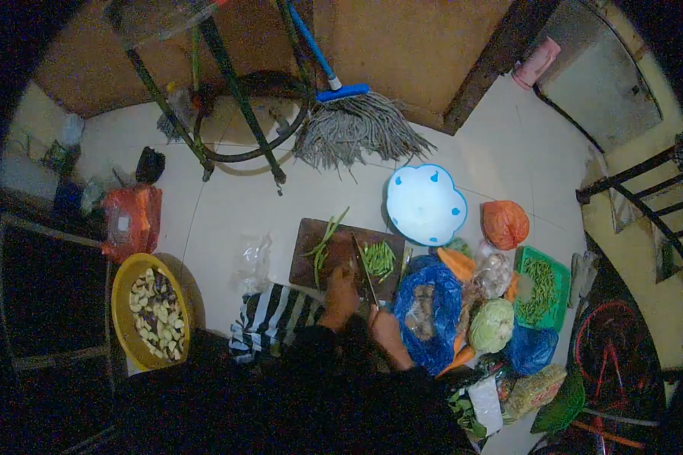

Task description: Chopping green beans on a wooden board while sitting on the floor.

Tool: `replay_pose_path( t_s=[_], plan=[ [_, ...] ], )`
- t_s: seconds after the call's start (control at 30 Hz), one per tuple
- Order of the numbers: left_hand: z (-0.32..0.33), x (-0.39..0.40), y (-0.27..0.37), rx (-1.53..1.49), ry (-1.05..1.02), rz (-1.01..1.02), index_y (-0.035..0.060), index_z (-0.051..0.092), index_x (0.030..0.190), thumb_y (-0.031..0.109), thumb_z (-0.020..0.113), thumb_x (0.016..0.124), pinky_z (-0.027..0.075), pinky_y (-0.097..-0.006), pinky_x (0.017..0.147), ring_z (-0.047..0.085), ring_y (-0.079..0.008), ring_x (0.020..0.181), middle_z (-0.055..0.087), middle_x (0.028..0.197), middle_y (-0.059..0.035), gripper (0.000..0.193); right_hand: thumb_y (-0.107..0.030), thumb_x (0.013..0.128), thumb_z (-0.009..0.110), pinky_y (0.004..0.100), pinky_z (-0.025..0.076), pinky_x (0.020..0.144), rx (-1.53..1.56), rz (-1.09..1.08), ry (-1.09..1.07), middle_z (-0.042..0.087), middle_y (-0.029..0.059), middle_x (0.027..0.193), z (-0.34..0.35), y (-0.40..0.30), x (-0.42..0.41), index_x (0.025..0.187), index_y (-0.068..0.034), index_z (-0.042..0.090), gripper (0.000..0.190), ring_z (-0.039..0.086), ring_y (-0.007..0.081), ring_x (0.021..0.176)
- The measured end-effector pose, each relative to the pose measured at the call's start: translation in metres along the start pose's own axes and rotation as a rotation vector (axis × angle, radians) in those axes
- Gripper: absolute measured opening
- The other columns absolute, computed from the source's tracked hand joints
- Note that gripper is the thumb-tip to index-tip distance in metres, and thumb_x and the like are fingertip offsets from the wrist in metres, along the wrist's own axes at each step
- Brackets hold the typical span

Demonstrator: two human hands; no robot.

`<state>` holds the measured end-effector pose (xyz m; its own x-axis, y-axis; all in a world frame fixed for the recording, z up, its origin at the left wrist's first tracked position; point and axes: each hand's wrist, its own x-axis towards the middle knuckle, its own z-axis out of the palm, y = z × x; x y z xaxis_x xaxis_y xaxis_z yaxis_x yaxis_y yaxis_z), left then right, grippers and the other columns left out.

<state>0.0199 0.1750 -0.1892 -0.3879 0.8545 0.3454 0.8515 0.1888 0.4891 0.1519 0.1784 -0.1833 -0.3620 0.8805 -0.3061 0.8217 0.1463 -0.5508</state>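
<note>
A knife (366, 273) is gripped by its handle in my right hand (388, 336), its blade pointing away from me across a dark brown cutting board (310, 272). Just left of the blade, my left hand (341, 298) rests with curled fingers over the board; whether anything is under them is hard to make out. Cut green bean pieces (379, 260) lie in a pile to the right of the blade. Several long whole green beans (322, 248) lie on the board's left side. Beyond the board's right corner sits a white scalloped bowl (427, 205) with blue marks.
Right of the board are a blue plastic bag (458, 284), carrots (456, 264), a cabbage (491, 325) and a green basket (563, 296). A yellow basin (119, 318) of cut vegetable pieces stands left, near striped cloth (276, 313). A mop (361, 133) and metal stand (242, 99) are ahead.
</note>
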Motion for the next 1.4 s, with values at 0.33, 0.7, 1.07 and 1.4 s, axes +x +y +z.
replay_pose_path(
  t_s=[0.33, 0.7, 1.07, 1.4],
  plan=[
    [0.001, 0.002, -0.01, -0.311, -0.081, -0.142, -0.0007, 0.051, 0.089, 0.003, 0.05, 0.065, 0.039, -0.039, 0.066, 0.047, -0.0368, 0.073, 0.048, 0.087, -0.0199, 0.025, -0.032, 0.082, 0.035, 0.0466, 0.04, 0.049, 0.155, -0.096, -0.032, 0.052, 0.0235, 0.06, 0.003, -0.003, -0.009, 0.072, 0.003, 0.05, 0.04, 0.051, 0.0406, 0.057],
    [0.03, -0.007, -0.027, -0.605, -0.149, -0.31, -0.0003, 0.048, 0.097, 0.004, 0.051, 0.065, 0.038, -0.0368, 0.071, 0.045, -0.0362, 0.081, 0.046, 0.094, -0.0177, 0.033, -0.03, 0.082, 0.035, 0.0457, 0.04, 0.051, 0.094, -0.072, -0.015, 0.051, 0.0255, 0.061, -0.021, -0.02, -0.022, 0.072, 0.006, 0.049, 0.039, 0.051, 0.0409, 0.059],
    [-0.003, -0.006, -0.001, -0.219, -0.134, -0.066, -0.0025, 0.044, 0.102, 0.002, 0.046, 0.07, 0.038, -0.036, 0.073, 0.046, -0.034, 0.082, 0.046, 0.093, -0.019, 0.032, -0.031, 0.082, 0.033, 0.0457, 0.04, 0.051, 0.074, -0.027, -0.036, 0.052, 0.0247, 0.063, 0.013, 0.001, 0.008, 0.071, 0.006, 0.049, 0.042, 0.051, 0.0407, 0.06],
    [-0.002, -0.006, -0.015, -0.028, -0.291, -0.079, -0.0032, 0.043, 0.105, -0.002, 0.048, 0.06, 0.035, -0.0376, 0.08, 0.043, -0.0356, 0.089, 0.041, 0.101, -0.0214, 0.045, -0.028, 0.082, 0.034, 0.0442, 0.04, 0.054, 0.209, 0.091, -0.112, 0.052, 0.0253, 0.063, 0.003, -0.01, -0.014, 0.075, 0.004, 0.05, 0.036, 0.051, 0.0401, 0.062]
  ],
)
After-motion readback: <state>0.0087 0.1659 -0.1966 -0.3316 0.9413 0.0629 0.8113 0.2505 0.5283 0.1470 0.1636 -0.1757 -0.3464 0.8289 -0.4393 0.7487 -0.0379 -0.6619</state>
